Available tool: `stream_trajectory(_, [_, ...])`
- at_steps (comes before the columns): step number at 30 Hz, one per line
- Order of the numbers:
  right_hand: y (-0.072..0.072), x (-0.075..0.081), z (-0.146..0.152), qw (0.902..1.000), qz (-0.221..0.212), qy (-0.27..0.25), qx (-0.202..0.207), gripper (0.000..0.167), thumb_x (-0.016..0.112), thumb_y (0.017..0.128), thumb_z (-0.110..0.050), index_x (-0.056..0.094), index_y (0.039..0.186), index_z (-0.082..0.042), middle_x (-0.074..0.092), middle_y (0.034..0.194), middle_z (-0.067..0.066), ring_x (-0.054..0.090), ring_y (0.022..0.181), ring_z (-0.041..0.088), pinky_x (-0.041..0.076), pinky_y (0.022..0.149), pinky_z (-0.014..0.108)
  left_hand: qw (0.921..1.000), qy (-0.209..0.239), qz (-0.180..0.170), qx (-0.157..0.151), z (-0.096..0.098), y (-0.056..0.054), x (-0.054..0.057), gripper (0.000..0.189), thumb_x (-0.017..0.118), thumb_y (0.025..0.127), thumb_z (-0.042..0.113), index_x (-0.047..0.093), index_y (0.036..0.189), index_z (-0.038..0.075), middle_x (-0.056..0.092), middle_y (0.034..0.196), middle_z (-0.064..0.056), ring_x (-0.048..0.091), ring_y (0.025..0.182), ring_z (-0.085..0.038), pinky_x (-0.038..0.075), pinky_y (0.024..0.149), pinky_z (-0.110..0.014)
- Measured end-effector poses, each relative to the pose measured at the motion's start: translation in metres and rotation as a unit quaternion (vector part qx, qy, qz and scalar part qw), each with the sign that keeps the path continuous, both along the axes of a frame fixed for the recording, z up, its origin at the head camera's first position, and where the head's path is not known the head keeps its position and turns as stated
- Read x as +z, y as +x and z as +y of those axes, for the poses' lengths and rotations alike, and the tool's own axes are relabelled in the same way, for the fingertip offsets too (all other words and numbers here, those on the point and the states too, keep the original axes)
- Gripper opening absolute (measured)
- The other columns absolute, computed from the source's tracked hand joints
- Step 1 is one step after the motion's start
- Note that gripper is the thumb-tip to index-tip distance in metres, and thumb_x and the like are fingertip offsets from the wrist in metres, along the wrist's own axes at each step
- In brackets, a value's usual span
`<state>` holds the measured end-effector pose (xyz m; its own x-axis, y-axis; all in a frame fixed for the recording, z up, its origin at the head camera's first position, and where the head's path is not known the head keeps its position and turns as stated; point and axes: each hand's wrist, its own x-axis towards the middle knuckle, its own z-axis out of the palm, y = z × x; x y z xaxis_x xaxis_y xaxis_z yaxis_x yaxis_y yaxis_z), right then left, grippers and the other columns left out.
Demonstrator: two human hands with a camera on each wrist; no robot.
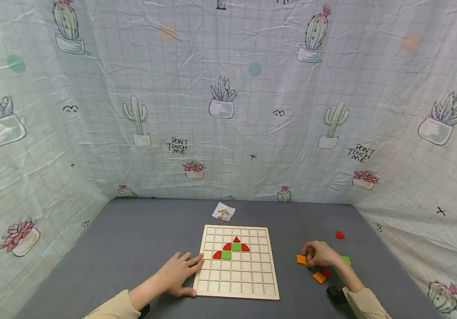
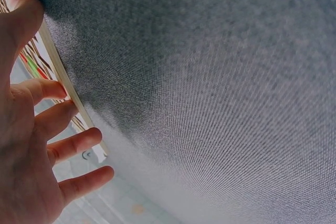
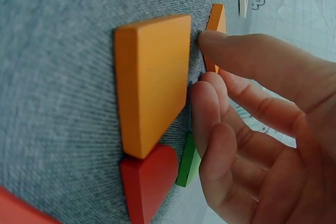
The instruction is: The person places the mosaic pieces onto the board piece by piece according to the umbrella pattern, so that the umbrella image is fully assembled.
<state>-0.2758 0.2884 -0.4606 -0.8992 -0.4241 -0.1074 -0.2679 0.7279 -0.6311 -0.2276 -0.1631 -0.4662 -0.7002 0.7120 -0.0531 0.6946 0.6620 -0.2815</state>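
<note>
My left hand [image 1: 176,274] rests at the left edge of a wooden grid board [image 1: 236,294], fingers spread and thumb at the near left corner. The left wrist view shows the fingers [image 2: 68,119] along the board's rim [image 2: 65,74]. On the board are red pieces [image 1: 236,239] and green squares [image 1: 236,247]. To its right, my right hand [image 1: 321,254] pinches the edge of an orange square tile [image 1: 301,259] on the table; its fingertips partly hide the tile. Nearer lies another orange square [image 3: 157,82], touching a red round-edged piece [image 3: 152,179].
A green piece [image 1: 346,260] lies partly behind the right wrist, and a red piece [image 1: 340,235] lies farther back. Behind the board is a small printed pattern card [image 1: 223,212]. A cactus-print curtain [image 1: 228,133] surrounds the grey table [image 1: 152,230].
</note>
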Motion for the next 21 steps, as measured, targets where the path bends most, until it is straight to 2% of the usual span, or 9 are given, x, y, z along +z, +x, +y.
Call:
stream_trajectory(14, [-0.0029, 0.0016, -0.0022, 0.9999, 0.009, -0.005, 0.013, 0.021, 0.065, 0.069, 0.001, 0.059, 0.088, -0.001, 0.059, 0.066, 0.002, 0.047, 0.053, 0.007, 0.039, 0.049, 0.024, 1.0000, -0.001, 0.001, 0.002, 0.0005, 0.0017, 0.0029, 0.082, 0.043, 0.073, 0.072, 0.040, 0.135, 0.017, 0.043, 0.138, 0.000, 0.048, 0.103, -0.019, 0.039, 0.078, -0.038])
stream_trajectory(21, [-0.0050, 0.0005, -0.0090, 0.9995, 0.026, -0.014, 0.014, 0.022, 0.064, 0.068, 0.000, 0.059, 0.090, -0.002, 0.060, 0.066, 0.003, 0.047, 0.053, 0.006, 0.039, 0.050, 0.023, 1.0000, 0.000, 0.007, 0.000, 0.0004, 0.0023, 0.0025, 0.082, 0.043, 0.074, 0.071, 0.040, 0.135, 0.017, 0.044, 0.138, 0.000, 0.047, 0.101, -0.018, 0.039, 0.077, -0.037])
